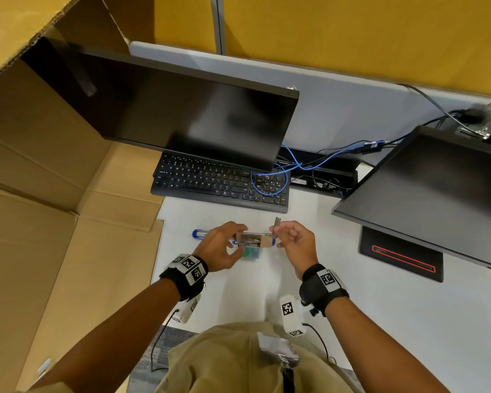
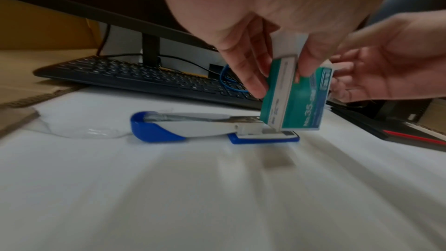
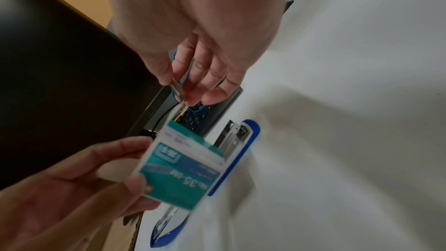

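White desk (image 1: 380, 321) with stapler (image 2: 193, 128), keyboard (image 1: 219, 182)

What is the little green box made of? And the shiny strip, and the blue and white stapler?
The green box looks like thin printed cardboard: flat sides, sharp folded edges. The strip of staples pinched by the right hand looks like metal: grey and shiny. The stapler seems smooth blue and white plastic, with a shiny metal channel inside.
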